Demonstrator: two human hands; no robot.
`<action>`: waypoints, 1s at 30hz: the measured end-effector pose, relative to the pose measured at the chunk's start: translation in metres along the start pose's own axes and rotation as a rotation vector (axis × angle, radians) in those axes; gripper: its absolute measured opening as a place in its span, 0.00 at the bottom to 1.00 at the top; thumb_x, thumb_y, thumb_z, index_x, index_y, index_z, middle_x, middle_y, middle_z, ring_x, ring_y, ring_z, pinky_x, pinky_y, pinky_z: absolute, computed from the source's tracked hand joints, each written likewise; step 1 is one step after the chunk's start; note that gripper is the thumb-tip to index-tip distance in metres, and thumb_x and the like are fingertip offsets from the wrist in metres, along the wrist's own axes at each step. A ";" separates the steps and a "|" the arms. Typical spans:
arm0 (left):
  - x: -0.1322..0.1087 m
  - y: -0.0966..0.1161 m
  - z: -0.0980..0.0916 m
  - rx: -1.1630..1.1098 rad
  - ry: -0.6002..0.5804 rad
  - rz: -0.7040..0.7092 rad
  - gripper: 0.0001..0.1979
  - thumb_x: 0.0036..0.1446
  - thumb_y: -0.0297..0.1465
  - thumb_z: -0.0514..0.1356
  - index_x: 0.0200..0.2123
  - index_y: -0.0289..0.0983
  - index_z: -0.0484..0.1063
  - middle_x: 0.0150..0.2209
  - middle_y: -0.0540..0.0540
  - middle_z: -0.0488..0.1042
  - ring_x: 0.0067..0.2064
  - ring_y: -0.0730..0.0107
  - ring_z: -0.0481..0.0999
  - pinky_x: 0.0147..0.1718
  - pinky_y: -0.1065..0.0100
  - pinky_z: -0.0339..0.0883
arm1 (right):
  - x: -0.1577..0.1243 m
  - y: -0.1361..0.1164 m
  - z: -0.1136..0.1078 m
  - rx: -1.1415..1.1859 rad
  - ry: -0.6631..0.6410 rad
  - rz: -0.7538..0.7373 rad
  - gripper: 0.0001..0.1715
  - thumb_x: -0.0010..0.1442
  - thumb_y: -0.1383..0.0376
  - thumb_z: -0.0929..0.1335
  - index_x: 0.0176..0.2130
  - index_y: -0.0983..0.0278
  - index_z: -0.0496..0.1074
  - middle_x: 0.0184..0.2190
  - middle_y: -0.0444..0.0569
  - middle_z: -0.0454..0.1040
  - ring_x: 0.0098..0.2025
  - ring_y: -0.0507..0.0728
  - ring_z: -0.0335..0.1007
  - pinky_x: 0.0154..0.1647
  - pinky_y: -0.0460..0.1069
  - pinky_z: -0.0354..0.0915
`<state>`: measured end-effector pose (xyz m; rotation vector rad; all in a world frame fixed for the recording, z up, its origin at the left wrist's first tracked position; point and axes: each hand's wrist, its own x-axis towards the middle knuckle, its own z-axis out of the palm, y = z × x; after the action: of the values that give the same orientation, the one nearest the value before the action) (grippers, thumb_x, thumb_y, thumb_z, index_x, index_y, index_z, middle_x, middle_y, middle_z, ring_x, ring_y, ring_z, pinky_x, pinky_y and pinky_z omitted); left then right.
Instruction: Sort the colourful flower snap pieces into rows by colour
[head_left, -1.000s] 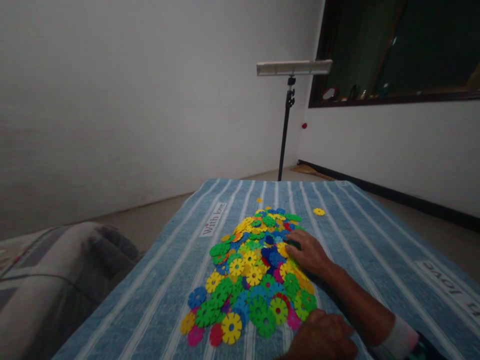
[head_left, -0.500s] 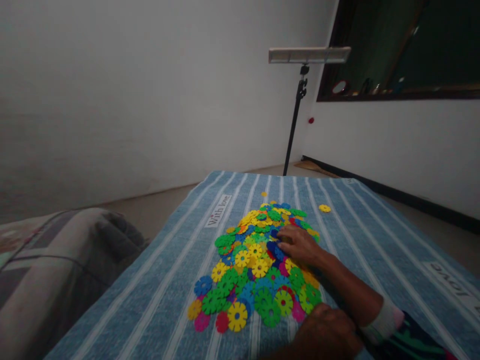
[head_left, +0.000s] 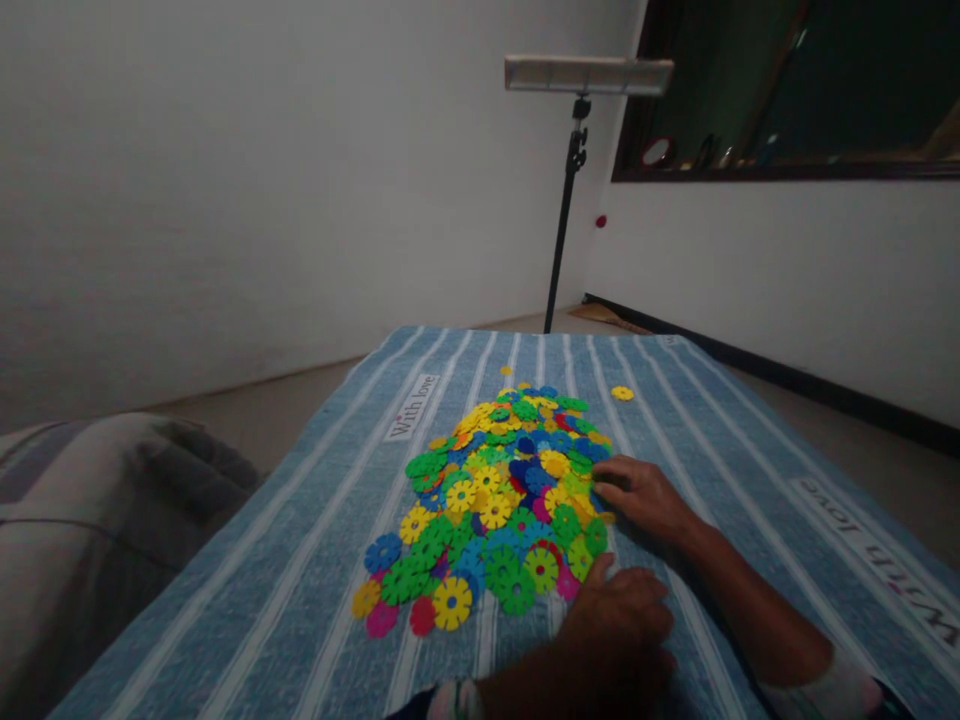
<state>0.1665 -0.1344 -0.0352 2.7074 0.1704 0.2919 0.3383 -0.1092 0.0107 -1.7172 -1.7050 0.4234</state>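
A heap of flat, notched plastic flower discs [head_left: 495,510] in yellow, green, blue, red and pink lies on a striped blue cloth [head_left: 315,540]. My right hand [head_left: 649,497] is at the heap's right edge. Its fingers are bent, with a gap between thumb and forefinger, and the tips touch or nearly touch the outermost discs. Nearer to me, my left hand [head_left: 619,620] hovers by the heap's lower right corner, fingers curled. The underside of that hand is dark, so whatever it holds is hidden. Dark blue discs [head_left: 529,472] show mid-heap.
A single yellow disc [head_left: 622,394] lies apart at the far right, and a small one [head_left: 506,371] beyond the heap. Past the cloth's far edge stands a lamp on a black pole [head_left: 562,230]. Draped fabric [head_left: 112,500] is at the left.
My right hand has drawn back from the dark blue discs to the heap's right edge. My left hand has come further into view, closer to the heap. The whole view has shifted slightly.
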 end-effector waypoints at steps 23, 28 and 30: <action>0.000 0.002 0.002 -0.025 0.045 -0.083 0.11 0.63 0.35 0.54 0.45 0.37 0.68 0.55 0.45 0.71 0.60 0.61 0.65 0.64 0.44 0.38 | -0.010 -0.031 -0.018 -0.317 -0.259 -0.008 0.04 0.51 0.70 0.65 0.26 0.62 0.67 0.26 0.44 0.69 0.27 0.53 0.62 0.28 0.46 0.49; 0.000 0.006 -0.002 -0.001 0.022 -0.101 0.11 0.63 0.35 0.53 0.45 0.36 0.69 0.55 0.43 0.71 0.59 0.60 0.65 0.64 0.44 0.42 | -0.010 -0.036 -0.020 -0.325 -0.302 0.021 0.04 0.50 0.70 0.65 0.25 0.63 0.68 0.24 0.44 0.69 0.27 0.52 0.61 0.27 0.46 0.48; 0.000 0.007 -0.002 0.017 0.049 -0.096 0.11 0.63 0.34 0.54 0.46 0.36 0.69 0.54 0.42 0.71 0.59 0.59 0.65 0.64 0.45 0.42 | -0.010 -0.036 -0.021 -0.305 -0.314 0.026 0.04 0.50 0.70 0.66 0.25 0.63 0.68 0.23 0.43 0.68 0.26 0.52 0.60 0.26 0.46 0.47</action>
<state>0.1666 -0.1402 -0.0305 2.7004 0.3179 0.3301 0.3238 -0.1267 0.0469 -1.9726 -2.0593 0.4859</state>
